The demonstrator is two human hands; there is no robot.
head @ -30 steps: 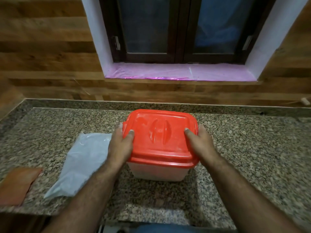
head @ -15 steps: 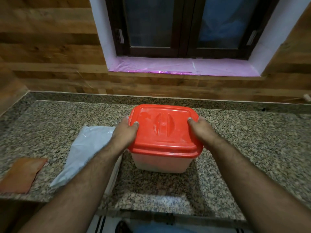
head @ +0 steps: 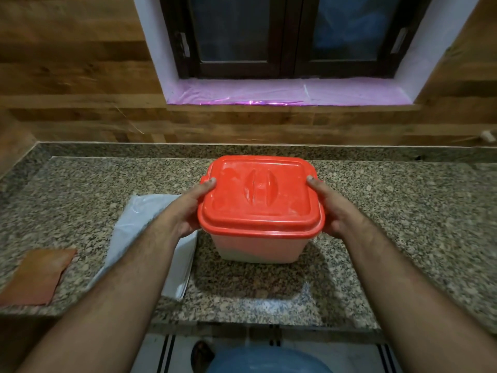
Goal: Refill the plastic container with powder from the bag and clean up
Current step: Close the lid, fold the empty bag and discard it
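Head view over one granite counter (head: 403,211). One tub (head: 259,244) sits at its centre under one red lid (head: 258,195), long axis running left to right, straight ahead between both hands and equally near each. Left hand (head: 188,208) and right hand (head: 336,211) clasp the lid's short ends. One flat bag (head: 134,224) (seemingly emptied) lies just left of the tub; one brown cloth (head: 37,275) farther left.
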